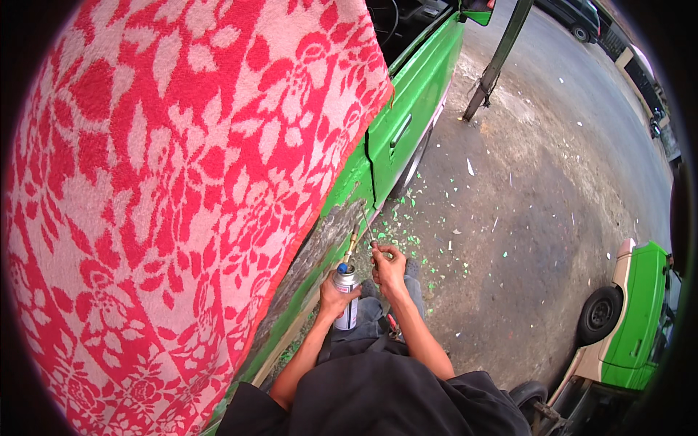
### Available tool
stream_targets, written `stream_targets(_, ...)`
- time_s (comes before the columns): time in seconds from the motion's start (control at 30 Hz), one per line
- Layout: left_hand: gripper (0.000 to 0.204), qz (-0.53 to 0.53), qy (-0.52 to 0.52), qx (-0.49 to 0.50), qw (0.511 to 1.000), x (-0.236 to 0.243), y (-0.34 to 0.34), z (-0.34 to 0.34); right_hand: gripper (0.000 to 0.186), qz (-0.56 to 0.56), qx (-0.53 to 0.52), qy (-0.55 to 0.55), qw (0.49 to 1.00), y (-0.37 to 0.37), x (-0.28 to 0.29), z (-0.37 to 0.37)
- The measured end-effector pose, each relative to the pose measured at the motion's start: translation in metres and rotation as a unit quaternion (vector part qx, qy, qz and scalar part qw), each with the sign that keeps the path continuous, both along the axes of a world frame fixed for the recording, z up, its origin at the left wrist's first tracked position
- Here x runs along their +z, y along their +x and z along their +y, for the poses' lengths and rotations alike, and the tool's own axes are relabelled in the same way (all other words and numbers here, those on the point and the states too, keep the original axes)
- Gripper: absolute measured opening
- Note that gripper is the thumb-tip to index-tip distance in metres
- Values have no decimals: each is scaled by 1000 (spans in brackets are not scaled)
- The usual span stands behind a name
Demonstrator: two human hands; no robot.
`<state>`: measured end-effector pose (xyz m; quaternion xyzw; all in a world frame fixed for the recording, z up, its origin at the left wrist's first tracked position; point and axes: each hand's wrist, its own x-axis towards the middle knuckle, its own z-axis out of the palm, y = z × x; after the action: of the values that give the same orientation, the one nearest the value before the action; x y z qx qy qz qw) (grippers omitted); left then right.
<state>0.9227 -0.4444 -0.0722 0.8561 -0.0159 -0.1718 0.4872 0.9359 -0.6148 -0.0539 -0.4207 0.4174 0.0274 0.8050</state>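
The silver gas canister (pixel 346 296) sits upright in the left hand (pixel 334 296), fingers wrapped tight around its body, blue valve on top and a thin brass torch nozzle (pixel 351 243) rising from it toward the car's side. It's low down, right beside the scraped grey patch (pixel 320 254) on the green car body (pixel 407 109) — the nozzle tip is close against that bare area, though whether a flame burns there is too small to tell. Just to the right, the right hand (pixel 389 267) is clenched around the handle of a slim scraper (pixel 366 227), its thin shaft angling up toward the same patch, tip at or very near the panel. The two hands are close together but not touching, each clamped on its own tool.

The person crouches by the sill in dark clothing, bare forearms reaching forward. On the ground (pixel 509 218) around the hands lie scattered green paint flakes (pixel 403 225), thickest near the car and thinning outward across the dark, stained pavement. Filling the left half of the scene is a big red and white floral towel (pixel 167 189) draped over the car. Further along the panel there's a door handle (pixel 400 120), and beyond it a slanted dark post (pixel 498 62). Off at the right edge stands another green vehicle (pixel 640 320) — its black wheel (pixel 600 314) facing this way
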Motion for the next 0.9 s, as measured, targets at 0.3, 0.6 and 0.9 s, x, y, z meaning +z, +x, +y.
stream_targets(0.3, 52, 11, -14, 11, 1000, -4, 2, -4, 17, 1, 13, -21, 1000, -1, 7, -2)
stream_targets(0.6, 59, 5, -13, 20, 1000, -5, 5, -4, 16, 5, 31, -34, 999, -3, 6, -3)
stream_targets(0.9, 55, 14, -15, 18, 1000, -7, 3, -4, 14, 7, 3, -40, 999, 1, 4, -2)
